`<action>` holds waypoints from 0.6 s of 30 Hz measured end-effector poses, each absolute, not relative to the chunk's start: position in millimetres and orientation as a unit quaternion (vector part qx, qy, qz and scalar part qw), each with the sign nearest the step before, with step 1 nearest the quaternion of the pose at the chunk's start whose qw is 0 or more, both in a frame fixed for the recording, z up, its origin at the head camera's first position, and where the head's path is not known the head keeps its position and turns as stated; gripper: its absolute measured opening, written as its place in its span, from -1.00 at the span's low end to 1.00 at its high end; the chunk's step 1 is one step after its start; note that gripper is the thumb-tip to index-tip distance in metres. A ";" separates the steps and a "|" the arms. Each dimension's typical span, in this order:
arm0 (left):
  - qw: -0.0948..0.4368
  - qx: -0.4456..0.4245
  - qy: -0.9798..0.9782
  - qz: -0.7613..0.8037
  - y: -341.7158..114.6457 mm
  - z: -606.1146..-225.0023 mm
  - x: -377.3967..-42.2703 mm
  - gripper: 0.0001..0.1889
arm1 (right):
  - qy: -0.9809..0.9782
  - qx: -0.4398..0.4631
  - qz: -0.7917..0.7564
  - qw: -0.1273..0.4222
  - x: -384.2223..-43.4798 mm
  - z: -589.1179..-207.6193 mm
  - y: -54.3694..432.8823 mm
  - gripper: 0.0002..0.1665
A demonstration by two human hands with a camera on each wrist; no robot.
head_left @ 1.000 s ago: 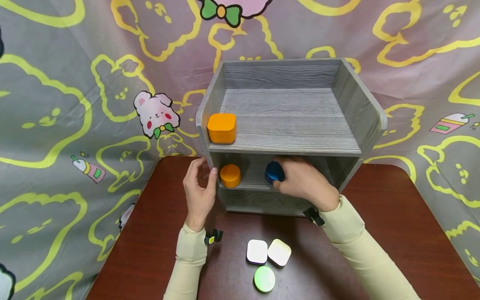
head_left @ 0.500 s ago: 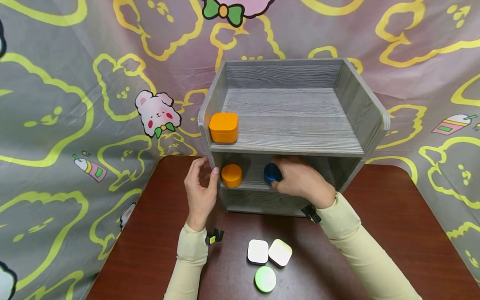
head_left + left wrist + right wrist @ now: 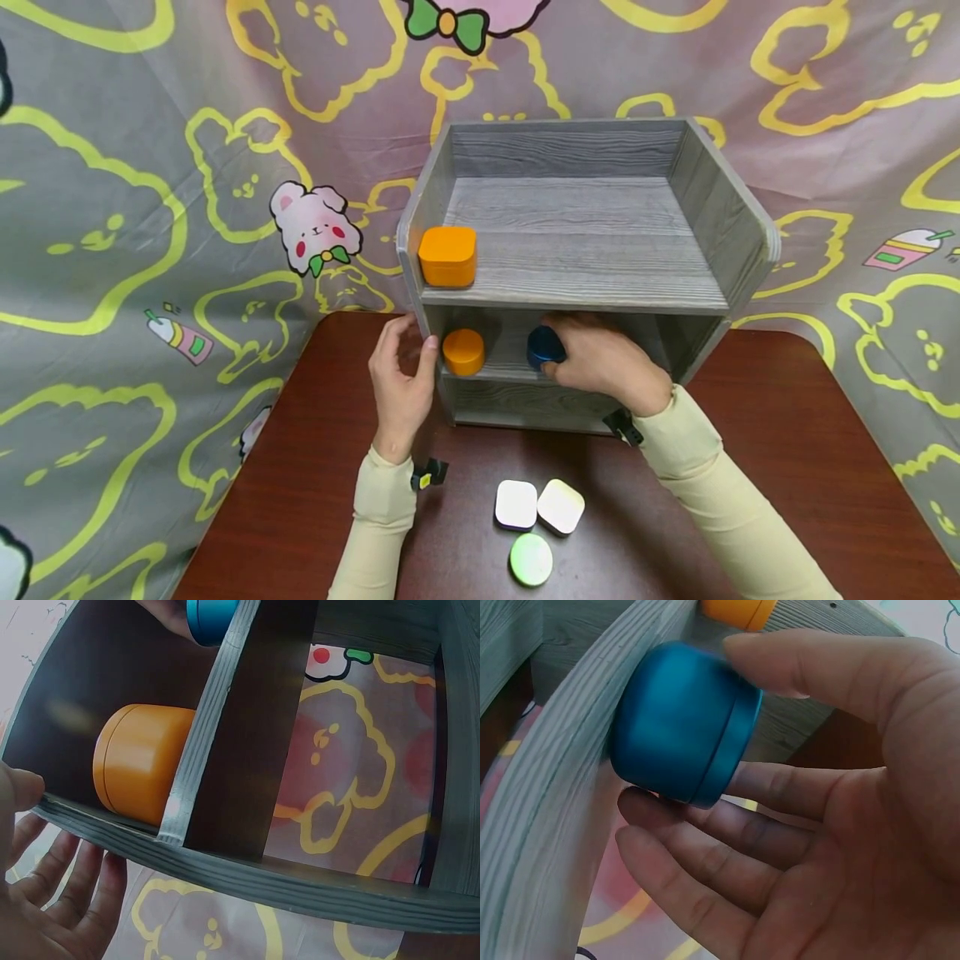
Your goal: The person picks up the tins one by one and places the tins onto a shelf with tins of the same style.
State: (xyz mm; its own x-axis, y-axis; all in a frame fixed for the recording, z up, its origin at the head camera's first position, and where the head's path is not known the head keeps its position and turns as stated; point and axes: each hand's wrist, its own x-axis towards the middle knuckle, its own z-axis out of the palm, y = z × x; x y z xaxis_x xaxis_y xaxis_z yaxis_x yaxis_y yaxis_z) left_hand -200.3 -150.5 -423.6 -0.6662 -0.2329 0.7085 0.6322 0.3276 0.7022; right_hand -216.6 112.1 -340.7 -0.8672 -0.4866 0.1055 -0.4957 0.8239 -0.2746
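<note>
My right hand [image 3: 611,358] holds a blue round tin [image 3: 545,348] on the middle level of a grey wooden shelf [image 3: 585,242]. In the right wrist view, thumb and fingers lie around the tin [image 3: 682,724], which rests against the board. With its thumb inside and fingers outside, my left hand [image 3: 401,396] grips the shelf's left side panel. Just inside that panel stands an orange round tin [image 3: 463,352], also seen in the left wrist view [image 3: 146,761]. An orange rounded-square tin [image 3: 447,257] sits above it, at the top level's front left corner.
On the dark brown table [image 3: 255,508] before the shelf lie a white-topped square tin [image 3: 516,504], a pale yellow-topped square one [image 3: 561,507] and a light green round one [image 3: 531,559]. A patterned cloth [image 3: 525,75] hangs behind and at both sides.
The right hand and the blue tin have shifted very slightly left along the middle level. The left hand stays on the side panel.
</note>
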 end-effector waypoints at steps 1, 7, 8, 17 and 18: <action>0.384 -0.139 -0.719 -0.562 -150.4 -423.6 -200.2 -0.71 | -0.956 0.252 0.150 0.011 -215.9 -340.2 112.5 -0.38; 0.381 -0.141 -0.720 -0.562 -150.4 -422.4 -200.0 -0.70 | -0.960 0.229 0.162 0.012 -208.5 -335.8 115.3 -0.25; 0.382 -0.142 -0.720 -0.563 -150.6 -422.4 -200.1 -0.70 | -0.959 0.230 0.162 0.020 -207.0 -335.0 115.4 -0.26; 0.383 -0.141 -0.720 -0.562 -151.1 -422.7 -199.4 -0.70 | -0.947 0.265 0.156 0.096 -187.1 -330.8 119.1 -0.21; 0.382 -0.140 -0.720 -0.562 -151.1 -422.5 -199.4 -0.70 | -0.946 0.267 0.155 0.102 -183.8 -330.7 120.5 -0.21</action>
